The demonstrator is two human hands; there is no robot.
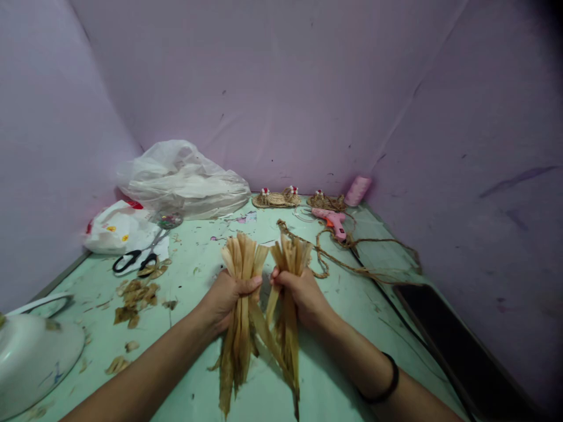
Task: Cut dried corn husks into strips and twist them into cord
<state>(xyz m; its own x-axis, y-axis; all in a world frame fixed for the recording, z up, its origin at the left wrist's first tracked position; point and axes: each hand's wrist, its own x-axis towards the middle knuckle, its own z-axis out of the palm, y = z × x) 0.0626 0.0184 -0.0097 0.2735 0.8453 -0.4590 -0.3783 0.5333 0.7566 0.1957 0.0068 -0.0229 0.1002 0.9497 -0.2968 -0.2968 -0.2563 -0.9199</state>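
My left hand (226, 299) is closed round a bundle of dried husk strips (240, 328), its thumb laid across the front. A second bundle of husk strips (288, 340) is gripped in my right hand (303, 293). Both bundles stand upright side by side, with their cut ends fanned at the top and ragged tails hanging toward me. Lower down, some strips of the two bundles cross. The fingers behind each bundle are mostly hidden.
On the green table (185, 369) lie scissors (141, 258), husk scraps (136, 299), a pink glue gun (332, 223) and braided cord (325, 255). Behind are a plastic bag (185, 181), woven pieces (277, 200) and pink thread (358, 190). A dark flat object (457, 346) lies right, a white bowl-like object (39, 357) left.
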